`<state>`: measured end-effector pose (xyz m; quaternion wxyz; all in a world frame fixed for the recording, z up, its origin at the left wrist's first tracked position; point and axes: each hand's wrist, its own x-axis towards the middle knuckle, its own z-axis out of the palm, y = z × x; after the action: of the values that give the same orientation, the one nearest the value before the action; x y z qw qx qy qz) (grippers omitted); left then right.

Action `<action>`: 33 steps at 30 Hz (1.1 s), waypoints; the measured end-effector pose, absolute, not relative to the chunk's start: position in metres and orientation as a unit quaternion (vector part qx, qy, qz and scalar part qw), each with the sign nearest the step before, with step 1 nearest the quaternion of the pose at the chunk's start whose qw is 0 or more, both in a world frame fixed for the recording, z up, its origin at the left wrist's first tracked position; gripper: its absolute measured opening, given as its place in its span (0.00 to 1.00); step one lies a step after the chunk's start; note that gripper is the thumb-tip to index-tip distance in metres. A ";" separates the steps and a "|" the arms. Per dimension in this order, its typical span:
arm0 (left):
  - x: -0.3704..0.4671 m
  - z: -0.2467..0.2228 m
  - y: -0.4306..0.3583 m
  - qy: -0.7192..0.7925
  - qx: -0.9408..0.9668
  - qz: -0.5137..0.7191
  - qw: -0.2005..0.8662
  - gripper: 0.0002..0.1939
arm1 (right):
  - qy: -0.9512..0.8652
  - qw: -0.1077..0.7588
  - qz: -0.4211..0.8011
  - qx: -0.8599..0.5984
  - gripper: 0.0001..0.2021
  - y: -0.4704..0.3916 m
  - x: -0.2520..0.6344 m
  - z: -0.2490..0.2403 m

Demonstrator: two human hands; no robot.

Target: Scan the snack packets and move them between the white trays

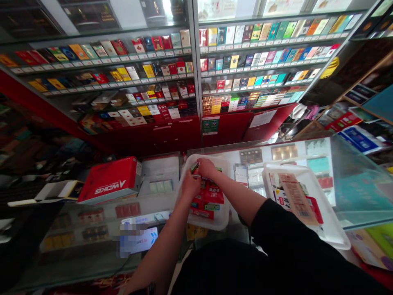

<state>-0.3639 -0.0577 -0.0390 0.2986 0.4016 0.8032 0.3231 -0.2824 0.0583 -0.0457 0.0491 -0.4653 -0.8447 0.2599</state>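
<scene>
Over a white plastic tub (pixel 225 213) on the glass counter, my two hands come together. My left hand (pixel 190 186) is closed, its fingertips at a small green packet (pixel 194 167). From the right, my right hand (pixel 206 168) reaches the same packet with bent fingers and grips its other side. Its exact kind is too small to make out. Under the hands, the tub holds red packets (pixel 215 194) and several small green packs (pixel 211 207). My forearms and hands cover part of the contents.
To the right, a second white tub (pixel 333 233) holds a long tan packet (pixel 296 196) and others. On the left are a red box (pixel 110 180) and a blue-white card (pixel 139 240). Shelves of cigarette packs (pixel 260 59) rise behind the glass counter (pixel 101 250).
</scene>
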 end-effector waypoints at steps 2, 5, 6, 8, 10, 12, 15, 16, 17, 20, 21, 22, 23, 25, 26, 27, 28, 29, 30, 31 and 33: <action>-0.363 -0.044 -0.056 0.798 0.408 0.329 0.298 0.26 | -0.846 0.045 0.258 -0.465 0.21 0.059 -0.288 -0.051; -0.362 -0.052 -0.055 0.797 0.410 0.329 0.297 0.26 | -0.848 0.045 0.254 -0.463 0.23 0.061 -0.293 -0.058; -0.361 -0.054 -0.055 0.797 0.410 0.330 0.297 0.26 | -0.849 0.046 0.254 -0.461 0.23 0.062 -0.294 -0.059; -0.361 -0.056 -0.055 0.794 0.411 0.334 0.297 0.27 | -0.851 0.047 0.254 -0.458 0.25 0.065 -0.295 -0.062; -0.361 -0.056 -0.056 0.793 0.412 0.338 0.295 0.25 | -0.851 0.050 0.254 -0.457 0.26 0.068 -0.295 -0.063; -0.361 -0.053 -0.058 0.794 0.406 0.347 0.291 0.25 | -0.846 0.061 0.257 -0.463 0.27 0.071 -0.294 -0.063; -0.360 -0.047 -0.061 0.794 0.395 0.370 0.277 0.25 | -0.830 0.087 0.271 -0.479 0.22 0.071 -0.290 -0.058; -0.361 -0.045 -0.062 0.795 0.391 0.378 0.270 0.25 | -0.824 0.097 0.277 -0.484 0.19 0.071 -0.288 -0.056; -0.361 -0.044 -0.063 0.796 0.387 0.385 0.261 0.25 | -0.819 0.109 0.281 -0.488 0.17 0.070 -0.285 -0.053; -0.363 -0.041 -0.064 0.794 0.378 0.412 0.238 0.27 | -0.808 0.147 0.287 -0.494 0.14 0.065 -0.277 -0.043; -0.364 -0.041 -0.064 0.791 0.375 0.424 0.233 0.27 | -0.806 0.158 0.287 -0.493 0.15 0.063 -0.274 -0.040; -0.365 -0.041 -0.064 0.787 0.373 0.434 0.229 0.27 | -0.804 0.167 0.288 -0.493 0.15 0.060 -0.270 -0.037; -0.365 -0.042 -0.064 0.784 0.372 0.443 0.224 0.27 | -0.801 0.175 0.291 -0.492 0.15 0.057 -0.267 -0.034; -0.365 -0.043 -0.063 0.780 0.371 0.455 0.215 0.26 | -0.794 0.191 0.296 -0.495 0.14 0.052 -0.259 -0.028; -0.364 -0.043 -0.064 0.778 0.371 0.460 0.212 0.26 | -0.790 0.198 0.298 -0.497 0.13 0.049 -0.256 -0.026; -0.363 -0.043 -0.064 0.776 0.373 0.464 0.209 0.26 | -0.787 0.205 0.300 -0.498 0.13 0.046 -0.252 -0.023; -0.361 -0.043 -0.065 0.773 0.376 0.467 0.208 0.27 | -0.785 0.211 0.301 -0.498 0.12 0.043 -0.248 -0.021; -0.359 -0.042 -0.066 0.771 0.378 0.469 0.207 0.27 | -0.783 0.219 0.302 -0.497 0.12 0.040 -0.244 -0.019; -0.357 -0.041 -0.067 0.769 0.380 0.472 0.206 0.27 | -0.781 0.226 0.303 -0.497 0.12 0.038 -0.240 -0.017; -0.354 -0.039 -0.069 0.766 0.382 0.474 0.206 0.26 | -0.779 0.233 0.304 -0.497 0.11 0.036 -0.236 -0.016; -0.349 -0.036 -0.072 0.756 0.388 0.483 0.211 0.24 | -0.770 0.249 0.308 -0.499 0.11 0.031 -0.227 -0.015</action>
<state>-0.3487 -0.0723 -0.0359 0.2109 0.3875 0.7562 0.4832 -0.2273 0.0314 -0.0147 0.2490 -0.4994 -0.7705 0.3081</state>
